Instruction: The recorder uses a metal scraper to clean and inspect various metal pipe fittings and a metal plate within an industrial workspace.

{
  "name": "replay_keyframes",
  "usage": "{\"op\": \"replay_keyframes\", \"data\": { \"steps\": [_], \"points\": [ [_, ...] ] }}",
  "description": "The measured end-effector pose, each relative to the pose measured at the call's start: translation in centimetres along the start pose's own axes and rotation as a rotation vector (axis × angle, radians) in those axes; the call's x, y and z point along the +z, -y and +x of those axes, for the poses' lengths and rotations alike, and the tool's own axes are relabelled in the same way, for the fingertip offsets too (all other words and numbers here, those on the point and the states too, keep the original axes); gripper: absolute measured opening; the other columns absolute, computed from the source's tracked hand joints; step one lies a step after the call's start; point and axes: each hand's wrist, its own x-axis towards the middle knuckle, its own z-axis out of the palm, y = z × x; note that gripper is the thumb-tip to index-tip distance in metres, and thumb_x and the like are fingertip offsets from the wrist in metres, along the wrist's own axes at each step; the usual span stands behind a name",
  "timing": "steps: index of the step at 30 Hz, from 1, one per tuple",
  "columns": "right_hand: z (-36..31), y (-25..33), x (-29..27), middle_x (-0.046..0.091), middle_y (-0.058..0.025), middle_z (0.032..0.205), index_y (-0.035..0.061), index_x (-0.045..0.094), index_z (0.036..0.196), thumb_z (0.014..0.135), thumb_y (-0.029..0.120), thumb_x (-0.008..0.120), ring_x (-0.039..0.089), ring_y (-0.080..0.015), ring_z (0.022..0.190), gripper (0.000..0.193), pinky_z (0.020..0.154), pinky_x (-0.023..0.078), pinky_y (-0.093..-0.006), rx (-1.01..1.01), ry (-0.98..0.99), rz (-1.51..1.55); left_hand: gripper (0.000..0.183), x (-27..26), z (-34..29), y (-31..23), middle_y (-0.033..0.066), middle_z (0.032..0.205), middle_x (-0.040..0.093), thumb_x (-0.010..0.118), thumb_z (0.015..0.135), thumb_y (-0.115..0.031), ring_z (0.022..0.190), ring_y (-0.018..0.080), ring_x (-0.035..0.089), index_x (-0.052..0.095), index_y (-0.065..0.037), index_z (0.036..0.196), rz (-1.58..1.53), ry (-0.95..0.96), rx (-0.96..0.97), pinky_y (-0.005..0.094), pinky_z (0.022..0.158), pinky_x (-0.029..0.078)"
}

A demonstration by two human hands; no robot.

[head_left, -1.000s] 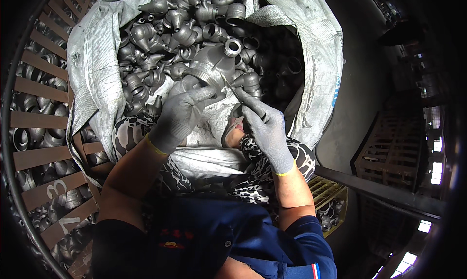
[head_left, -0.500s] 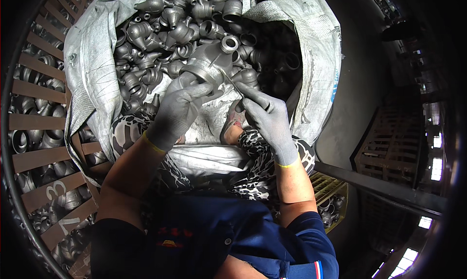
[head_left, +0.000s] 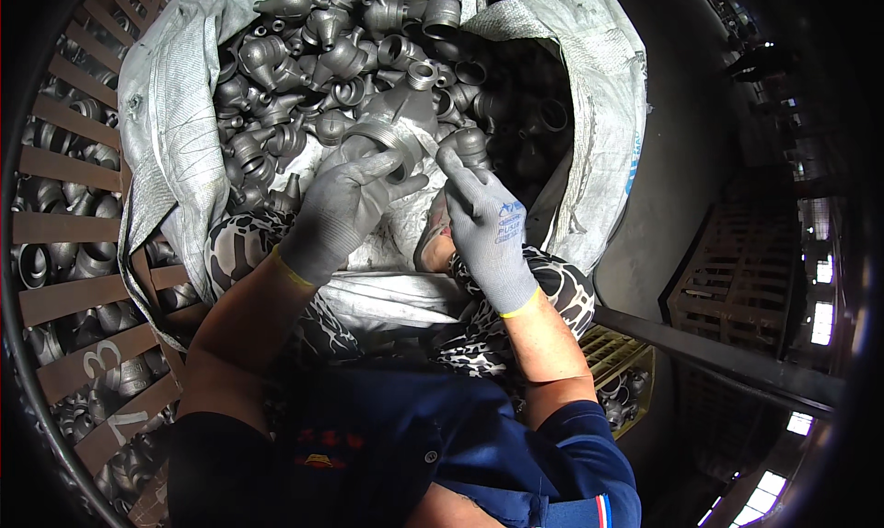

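A large grey metal casting (head_left: 398, 114) with a threaded wide mouth and a smaller round neck is held up over the open sack. My left hand (head_left: 345, 206), in a grey glove, is closed around its wide mouth, with fingers at the rim. My right hand (head_left: 488, 224), gloved alike, is closed beside the casting, back of the hand up, index finger pointing along a thin tool (head_left: 425, 142). Only the pale tip of that tool shows, against the casting's side; the rest is hidden under my fingers, so its exact kind is unclear.
A white woven sack (head_left: 170, 114) full of similar castings (head_left: 345, 58) opens in front of my knees. Left stands a brown slatted metal crate (head_left: 69, 227) with more castings. At right are a dark rail (head_left: 718, 348), a yellow crate (head_left: 635, 358) and a slatted rack (head_left: 732, 279).
My right hand has rolled over, so its back now faces up, and it shifted slightly left. The thin tool shows less. The casting has tipped a little in my left hand.
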Motion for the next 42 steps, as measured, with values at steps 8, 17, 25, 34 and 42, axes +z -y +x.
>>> {"op": "replay_keyframes", "data": {
  "steps": [8, 17, 25, 34, 42],
  "points": [
    [-0.5, 0.1, -0.8, 0.058, -0.0115, 0.083, 0.0147, 0.058, 0.128, 0.079, 0.004, 0.064, 0.062, -0.0291, 0.074, 0.050, 0.065, 0.049, -0.0385, 0.041, 0.071, -0.120, 0.044, 0.0, 0.1, -0.2, 0.0132, 0.135, 0.049, 0.040, 0.097, -0.006, 0.123, 0.0240, 0.051, 0.034, 0.000, 0.140, -0.021, 0.008, 0.011, 0.0506, 0.104, 0.041],
    [0.5, 1.1, -1.5, 0.061, -0.0137, 0.080, 0.0098, 0.063, 0.119, 0.084, 0.004, 0.060, 0.063, -0.0309, 0.076, 0.036, 0.068, 0.050, -0.0377, 0.108, 0.044, 0.050, 0.037, 0.0, 0.2, -0.1, 0.0114, 0.125, 0.055, 0.041, 0.096, -0.006, 0.116, 0.0209, 0.055, 0.042, 0.001, 0.132, 0.017, 0.005, 0.035, 0.0485, 0.103, 0.042],
    [0.1, 1.0, -2.0, 0.064, -0.0141, 0.086, 0.0097, 0.063, 0.120, 0.083, 0.005, 0.061, 0.064, -0.0301, 0.079, 0.038, 0.070, 0.051, -0.0369, 0.154, 0.204, -0.014, 0.036, -0.6, 0.1, 0.2, 0.0117, 0.123, 0.057, 0.041, 0.096, -0.005, 0.115, 0.0204, 0.055, 0.044, 0.002, 0.131, 0.030, 0.000, 0.027, 0.0471, 0.102, 0.042],
    [0.2, 0.7, -2.3, 0.070, -0.0116, 0.106, 0.0001, 0.063, 0.119, 0.087, -0.001, 0.056, 0.063, -0.0090, 0.091, 0.033, 0.080, 0.050, -0.0247, 0.306, 0.182, 0.440, 0.042, -0.3, 0.2, -0.1, 0.0133, 0.129, 0.055, 0.042, 0.094, -0.004, 0.120, 0.0213, 0.053, 0.040, 0.004, 0.135, 0.099, -0.024, 0.009, 0.0440, 0.104, 0.041],
    [1.4, -1.3, -3.3, 0.067, -0.0031, 0.076, 0.0014, 0.063, 0.120, 0.089, 0.004, 0.052, 0.056, -0.0046, 0.060, 0.033, 0.055, 0.046, -0.0210, 0.545, 0.335, 0.582, 0.048, -0.2, 0.2, -0.3, 0.0154, 0.134, 0.051, 0.042, 0.093, -0.002, 0.124, 0.0230, 0.051, 0.034, 0.005, 0.139, 0.176, 0.060, 0.010, 0.0432, 0.106, 0.039]
  ]
}}
